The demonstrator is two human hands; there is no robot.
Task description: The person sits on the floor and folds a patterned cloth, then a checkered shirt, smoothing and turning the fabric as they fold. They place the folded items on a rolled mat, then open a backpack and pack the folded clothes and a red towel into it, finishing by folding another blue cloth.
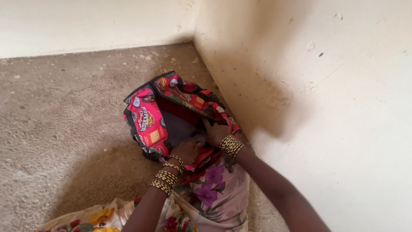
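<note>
Both hands reach into an open bag [148, 124] on the floor [64, 129]. Left hand [186, 151] curls loosely on dark cloth [178, 131] inside the bag's mouth; whether it pinches the cloth I cannot tell. Right hand [216, 132] presses fingers down on the same cloth near the bag's far rim, and its grip is hidden too. Gold bangles [231, 145] ring the right wrist, with more on the left. The bag is red and black with patch-like prints, and it lies in the corner just beside the pale wall [334, 107]. Floral fabric [210, 193], pink with purple flowers, lies below the arms, touching the bag's near edge.
</note>
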